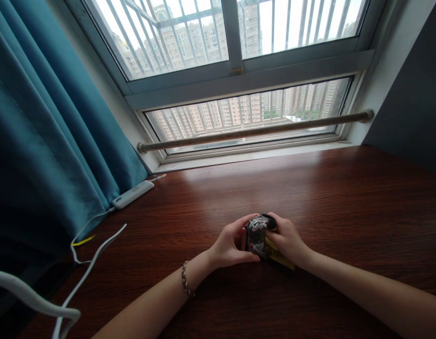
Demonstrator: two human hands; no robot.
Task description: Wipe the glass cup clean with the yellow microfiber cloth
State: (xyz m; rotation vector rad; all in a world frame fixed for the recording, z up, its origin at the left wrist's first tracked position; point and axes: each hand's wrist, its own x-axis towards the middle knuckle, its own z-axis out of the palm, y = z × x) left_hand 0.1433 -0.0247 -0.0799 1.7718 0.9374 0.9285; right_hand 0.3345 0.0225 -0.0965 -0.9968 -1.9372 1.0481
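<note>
Close to the middle of the wooden table, both hands are on a small dark bundle (257, 234) that looks wrapped in shiny, crinkled clear plastic. My left hand (233, 241) curves around its left side, fingers at the top and thumb along the lower edge. From the right, my right hand (287, 238) grips the bundle's black and yellow part, thumb on the near face. A yellow flap (279, 256) hangs out below the right hand. What exactly is inside the plastic I cannot make out. A beaded bracelet (185, 278) circles my left wrist.
The reddish-brown table (345, 207) reaches to a barred window with a metal rail (253, 131) across it. On the left are a blue curtain (62, 108), a white power strip (133, 194), white cables (92, 268) and a thin yellow strip (84, 240).
</note>
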